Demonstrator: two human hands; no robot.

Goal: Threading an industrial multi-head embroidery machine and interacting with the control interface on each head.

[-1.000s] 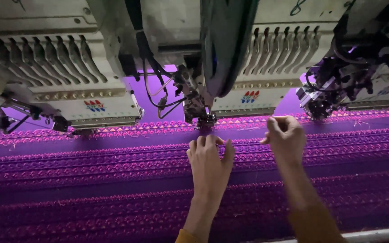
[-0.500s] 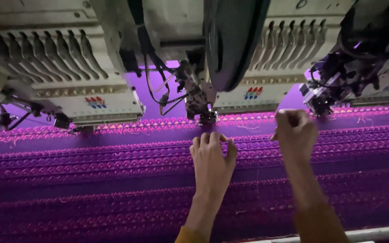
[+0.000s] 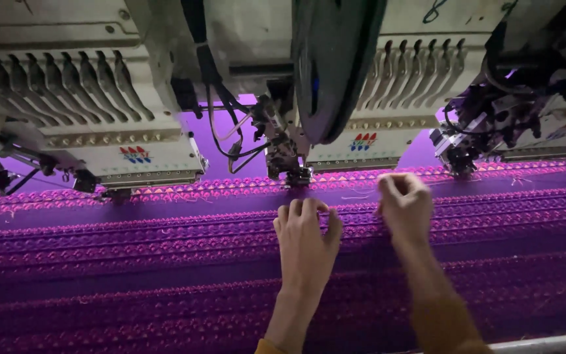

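Purple fabric [image 3: 132, 262] with rows of pink embroidery lies stretched under a row of embroidery machine heads. My left hand [image 3: 306, 239] rests palm down on the fabric, fingers curled, just below the needle foot [image 3: 294, 174] of the middle head. My right hand [image 3: 404, 203] is to its right with its fingers curled into a loose fist over the fabric. A thin pale thread [image 3: 361, 195] lies on the fabric between the two hands; whether the right fingers pinch it is unclear.
A dark round wheel [image 3: 335, 65] hangs in front of the middle head. Further heads stand at the left [image 3: 99, 124] and right [image 3: 492, 124], with cables and needle assemblies. A metal bar [image 3: 545, 342] edges the frame at the bottom right.
My right hand has closed from a pinch into a loose fist. My left hand stays on the fabric below the needle.
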